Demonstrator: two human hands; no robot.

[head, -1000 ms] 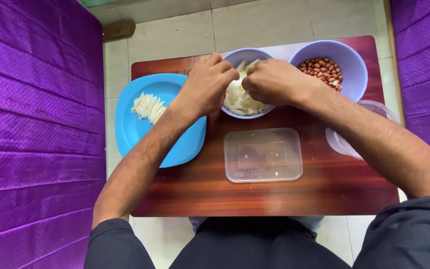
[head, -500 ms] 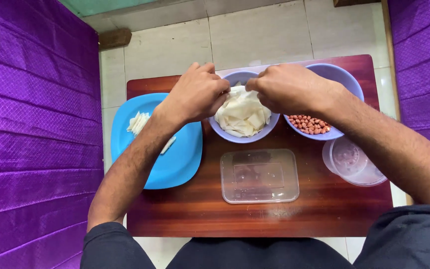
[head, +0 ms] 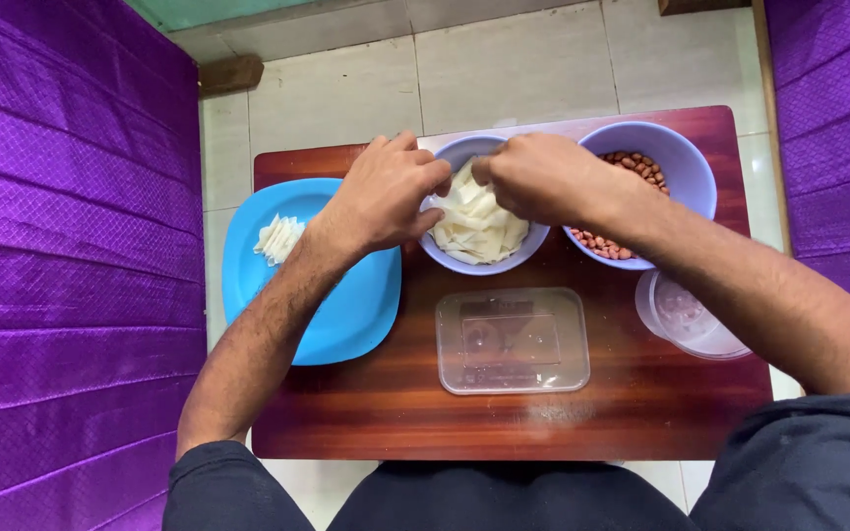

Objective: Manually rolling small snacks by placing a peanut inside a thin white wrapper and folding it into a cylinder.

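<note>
On the low reddish-brown wooden table [head: 641, 413], a small heap of pale cream strips [head: 277, 237] is already laid near the far left corner of the light blue square plastic plate [head: 346, 315], which stands at the left edge of the table. The rest of the plate is bare. Much more of the same pale material is seen in the lavender round plastic bowl [head: 474, 261] at the middle of the far edge, so the work is judged to be at an early stage: a little is set out on the plate, and most is left in the bowl.

The left hand [head: 381, 192] and the right hand [head: 543, 177] are held together over this bowl. The fingers of both hands are curled and closed on a pale piece [head: 464, 187] between them, just above the heap; how firmly it is pinched cannot be told, because the fingertips are covered by the knuckles.

The clear rectangular plastic container [head: 512, 339] near the middle of the table looks empty. The second lavender round bowl with reddish-brown peanuts [head: 632, 162], at the far right corner, is partly covered by the right forearm. The clear round plastic tub [head: 691, 320] at the right edge is also cut by the arm, and its content is hard to make out. What kind of food the pale strips are cannot be told with certainty.
</note>
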